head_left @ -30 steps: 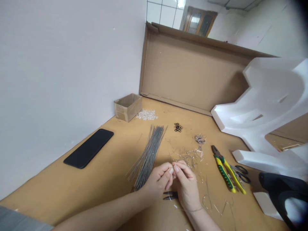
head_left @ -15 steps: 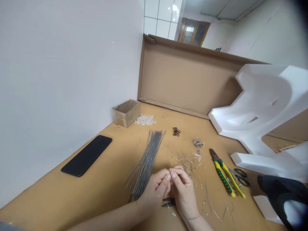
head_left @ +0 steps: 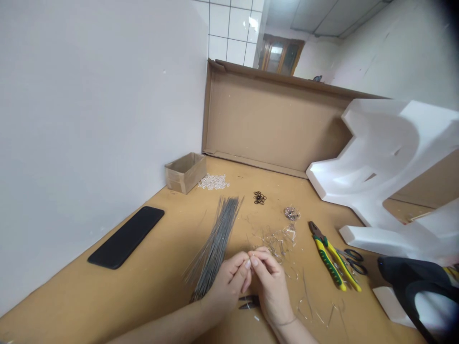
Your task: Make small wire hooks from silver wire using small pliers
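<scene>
Your view has tipped up slightly; your left hand [head_left: 229, 279] and right hand [head_left: 271, 283] pinch closed, tips meeting, anything held unclear: fine fingerwork, seemingly, needing steadiness next.

The head camera looks forward and down over the tabletop [head_left: 168, 253].

A large cardboard tray [head_left: 272, 124] is stood on edge on the desk [head_left: 139, 296]. Its right end is partly hidden by a white foam piece [head_left: 380, 138]. Near its lower left corner, a small open cardboard box [head_left: 175, 181] is placed; farther in front and to its left, a black phone [head_left: 126, 237] is laid flat. Above it, white tiles [head_left: 218, 48] and a wooden frame [head_left: 280, 53] are seen.
</scene>
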The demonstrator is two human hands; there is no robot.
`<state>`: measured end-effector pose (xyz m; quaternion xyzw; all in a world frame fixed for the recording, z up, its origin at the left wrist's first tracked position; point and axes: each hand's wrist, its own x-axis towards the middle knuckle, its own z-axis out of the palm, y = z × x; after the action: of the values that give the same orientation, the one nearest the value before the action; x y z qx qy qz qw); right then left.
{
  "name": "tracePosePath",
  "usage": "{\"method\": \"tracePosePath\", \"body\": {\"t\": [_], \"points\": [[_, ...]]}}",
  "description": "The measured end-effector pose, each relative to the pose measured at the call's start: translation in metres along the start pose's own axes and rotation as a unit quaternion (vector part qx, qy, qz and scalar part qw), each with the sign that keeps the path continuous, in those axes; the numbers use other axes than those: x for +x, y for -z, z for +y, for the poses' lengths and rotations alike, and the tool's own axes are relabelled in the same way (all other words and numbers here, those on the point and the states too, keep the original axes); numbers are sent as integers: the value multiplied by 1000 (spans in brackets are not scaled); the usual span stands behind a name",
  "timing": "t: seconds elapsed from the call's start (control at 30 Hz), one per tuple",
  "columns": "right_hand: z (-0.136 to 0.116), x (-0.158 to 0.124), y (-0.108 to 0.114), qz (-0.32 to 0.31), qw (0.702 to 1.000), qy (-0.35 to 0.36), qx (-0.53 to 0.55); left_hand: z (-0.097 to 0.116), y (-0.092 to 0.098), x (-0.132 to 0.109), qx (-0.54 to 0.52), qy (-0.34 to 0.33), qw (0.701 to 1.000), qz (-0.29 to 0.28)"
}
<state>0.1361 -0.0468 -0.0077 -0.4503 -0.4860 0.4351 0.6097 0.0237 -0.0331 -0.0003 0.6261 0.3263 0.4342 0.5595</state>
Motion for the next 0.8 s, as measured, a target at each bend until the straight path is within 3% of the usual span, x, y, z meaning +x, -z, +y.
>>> {"method": "tracePosePath", "body": {"t": [0.43,0.6,0.8], "points": [[-11,0,-1,17,999,12,-48,-2,2,3,-57,38,997,-33],[-3,2,2,22,999,-26,7,-1,2,5,-81,69,993,-40],[10,3,4,16,992,-91,89,-6,2,4,-61,40,997,-22]]}}
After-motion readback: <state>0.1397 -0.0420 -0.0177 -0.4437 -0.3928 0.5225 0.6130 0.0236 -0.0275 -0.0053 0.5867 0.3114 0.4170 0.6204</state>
